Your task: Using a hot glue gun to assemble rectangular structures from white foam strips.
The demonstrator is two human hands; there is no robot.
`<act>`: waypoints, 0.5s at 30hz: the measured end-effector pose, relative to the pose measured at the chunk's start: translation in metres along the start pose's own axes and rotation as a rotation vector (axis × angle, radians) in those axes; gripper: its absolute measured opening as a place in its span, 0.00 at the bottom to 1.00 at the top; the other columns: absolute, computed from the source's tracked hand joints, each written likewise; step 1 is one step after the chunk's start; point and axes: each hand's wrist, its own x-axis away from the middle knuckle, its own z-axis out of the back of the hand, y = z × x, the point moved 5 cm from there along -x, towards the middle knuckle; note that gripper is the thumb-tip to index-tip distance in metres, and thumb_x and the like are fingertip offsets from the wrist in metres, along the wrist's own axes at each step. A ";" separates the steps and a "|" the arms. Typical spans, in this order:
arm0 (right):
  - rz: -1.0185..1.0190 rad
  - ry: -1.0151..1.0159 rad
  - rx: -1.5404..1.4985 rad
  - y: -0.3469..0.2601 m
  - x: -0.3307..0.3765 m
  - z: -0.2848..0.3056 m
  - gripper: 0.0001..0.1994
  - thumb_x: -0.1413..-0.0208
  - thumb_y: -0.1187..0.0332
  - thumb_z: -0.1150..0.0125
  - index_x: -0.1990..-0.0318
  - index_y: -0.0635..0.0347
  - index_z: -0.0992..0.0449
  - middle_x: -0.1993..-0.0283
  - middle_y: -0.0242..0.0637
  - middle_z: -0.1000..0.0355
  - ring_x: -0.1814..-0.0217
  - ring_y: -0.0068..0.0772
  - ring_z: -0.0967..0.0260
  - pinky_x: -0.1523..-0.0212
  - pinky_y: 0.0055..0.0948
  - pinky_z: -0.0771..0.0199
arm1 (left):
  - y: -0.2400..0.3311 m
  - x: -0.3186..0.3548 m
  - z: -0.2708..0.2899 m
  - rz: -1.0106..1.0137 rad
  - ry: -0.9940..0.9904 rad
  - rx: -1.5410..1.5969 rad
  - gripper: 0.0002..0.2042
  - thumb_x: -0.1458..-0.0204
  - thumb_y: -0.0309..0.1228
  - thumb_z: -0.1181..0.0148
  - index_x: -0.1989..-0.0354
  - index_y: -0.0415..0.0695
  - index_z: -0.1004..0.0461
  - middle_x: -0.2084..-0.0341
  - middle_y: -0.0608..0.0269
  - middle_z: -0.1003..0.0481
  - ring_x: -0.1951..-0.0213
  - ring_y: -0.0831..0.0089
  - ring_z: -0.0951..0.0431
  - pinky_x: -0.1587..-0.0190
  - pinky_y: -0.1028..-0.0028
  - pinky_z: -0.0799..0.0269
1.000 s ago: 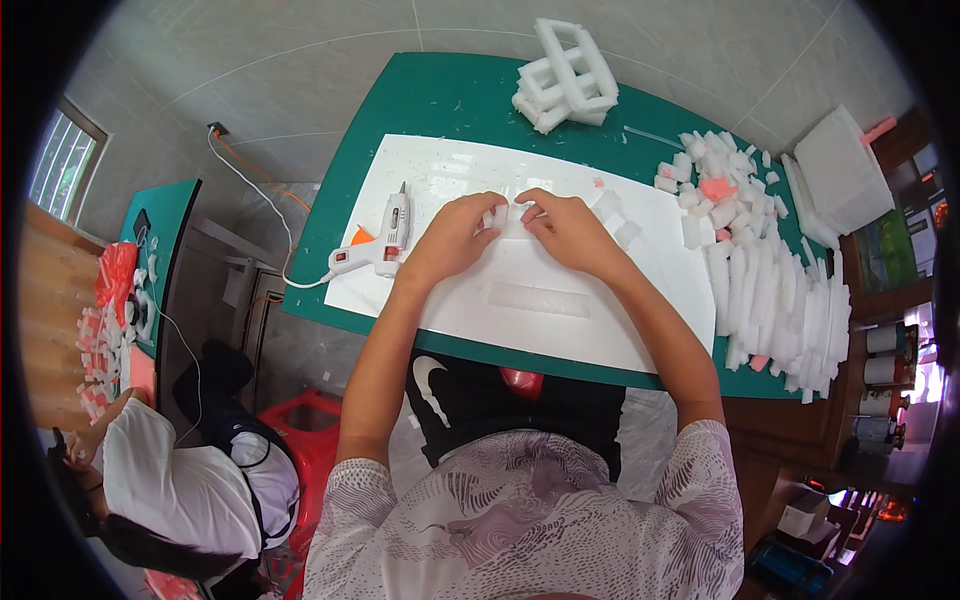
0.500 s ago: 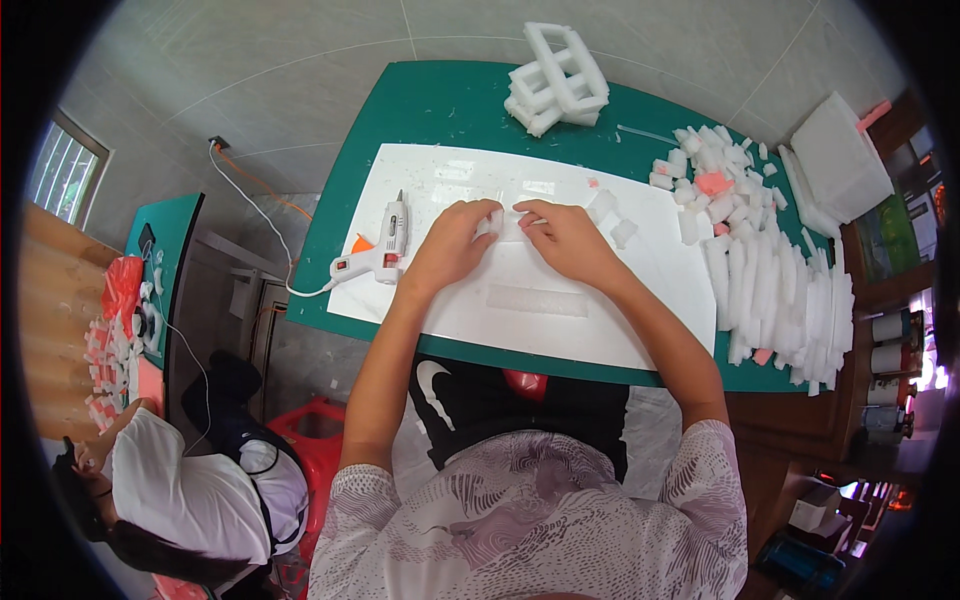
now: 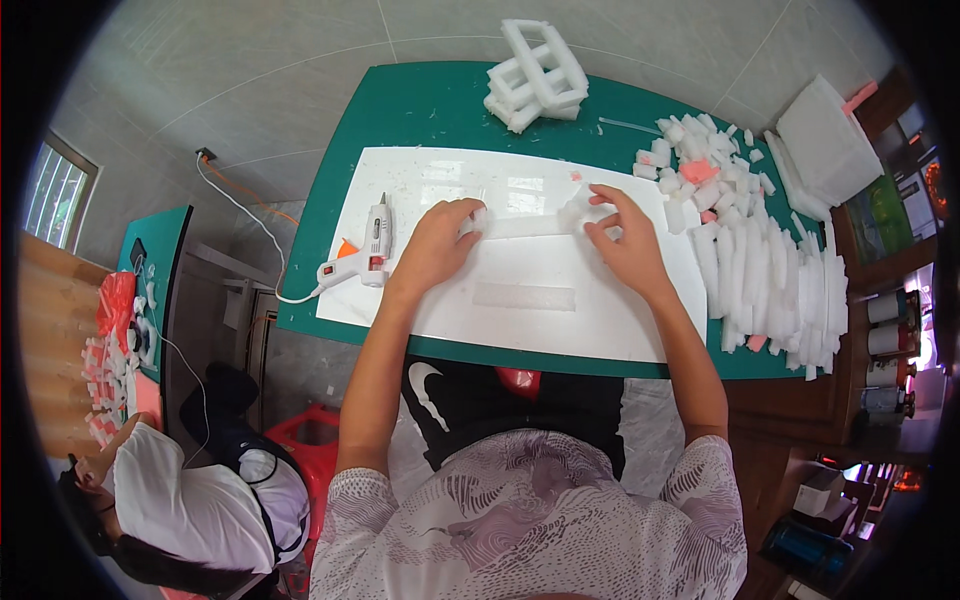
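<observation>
On a white board (image 3: 420, 185), a white foam strip (image 3: 525, 227) lies crosswise between my hands. My left hand (image 3: 440, 245) pinches a small white foam piece at the strip's left end, mostly covered by the fingers. At the other end, the thumb and fingers of my right hand (image 3: 630, 240) are bent round a small white foam block (image 3: 576, 212); the far fingers are partly hidden. A second foam strip (image 3: 523, 297) lies closer to me. Left of my left hand rests a white hot glue gun (image 3: 372, 250) with its nozzle pointing away.
The board lies on a green table (image 3: 340, 130). An open foam frame (image 3: 540, 75) stands at the far edge. Heaped foam offcuts (image 3: 690, 160) and long foam strips (image 3: 770, 280) fill the right side. A cord (image 3: 245, 215) runs from the gun to the wall. Another person (image 3: 190, 480) sits at left.
My right hand has moved right, away from my left hand, to the loose foam pieces. The strip between the hands now shows. My view has shifted slightly.
</observation>
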 end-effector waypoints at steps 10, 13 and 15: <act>0.050 -0.274 0.215 0.007 -0.020 -0.028 0.25 0.47 0.72 0.34 0.39 0.55 0.29 0.54 0.48 0.22 0.57 0.44 0.23 0.48 0.35 0.26 | 0.000 0.000 -0.001 0.058 -0.015 0.018 0.17 0.49 0.22 0.36 0.49 0.39 0.25 0.58 0.48 0.20 0.54 0.51 0.23 0.48 0.61 0.28; 0.015 -0.284 0.246 0.005 -0.020 -0.030 0.26 0.46 0.72 0.32 0.38 0.53 0.29 0.53 0.47 0.21 0.54 0.43 0.22 0.45 0.34 0.26 | -0.001 0.000 -0.001 0.070 -0.034 0.009 0.17 0.49 0.22 0.36 0.49 0.39 0.24 0.58 0.48 0.20 0.54 0.51 0.23 0.48 0.61 0.28; 0.011 -0.286 0.246 0.003 -0.019 -0.033 0.26 0.45 0.72 0.33 0.37 0.52 0.30 0.53 0.47 0.21 0.53 0.45 0.22 0.45 0.36 0.26 | -0.002 0.000 0.000 0.048 -0.016 -0.003 0.17 0.49 0.22 0.36 0.49 0.39 0.24 0.58 0.48 0.20 0.54 0.51 0.23 0.48 0.61 0.28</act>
